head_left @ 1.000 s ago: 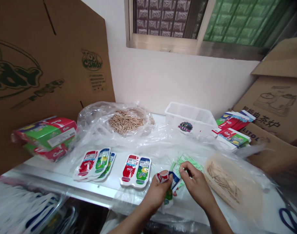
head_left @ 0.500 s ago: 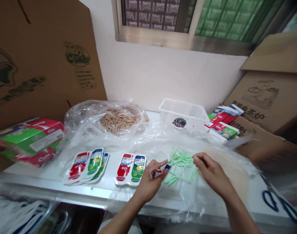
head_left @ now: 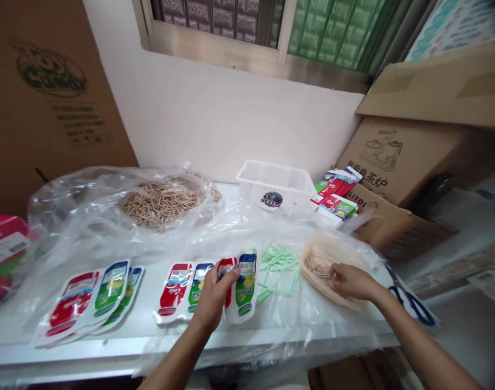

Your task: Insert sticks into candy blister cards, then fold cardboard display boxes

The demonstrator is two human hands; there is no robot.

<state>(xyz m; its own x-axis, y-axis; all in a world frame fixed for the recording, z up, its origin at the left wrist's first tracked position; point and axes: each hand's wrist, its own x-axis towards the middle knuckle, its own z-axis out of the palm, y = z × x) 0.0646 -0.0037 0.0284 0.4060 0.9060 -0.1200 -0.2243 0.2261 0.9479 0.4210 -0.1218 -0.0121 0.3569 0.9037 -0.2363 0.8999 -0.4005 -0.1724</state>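
A: State the location of the twin-bottle pack [head_left: 246, 284].
B: In the left hand [head_left: 215, 290], pinched between thumb and fingers at its left part. A second pack [head_left: 174, 290] lies just left of it.
A: Axis?
B: The bottles' length runs away from the person, tops leaning slightly right.
A: Bearing of the wooden sticks [head_left: 317, 261]?
B: Right of the held pack, inside the shallow tray [head_left: 317, 286]. Green sticks [head_left: 278, 259] lie between pack and tray. The wooden sticks' axes are mixed.
A: Nearer hand?
B: The right hand [head_left: 349, 280]. Its fingertips are bunched at the wooden sticks; whether they grip one cannot be told. The left hand is well apart.
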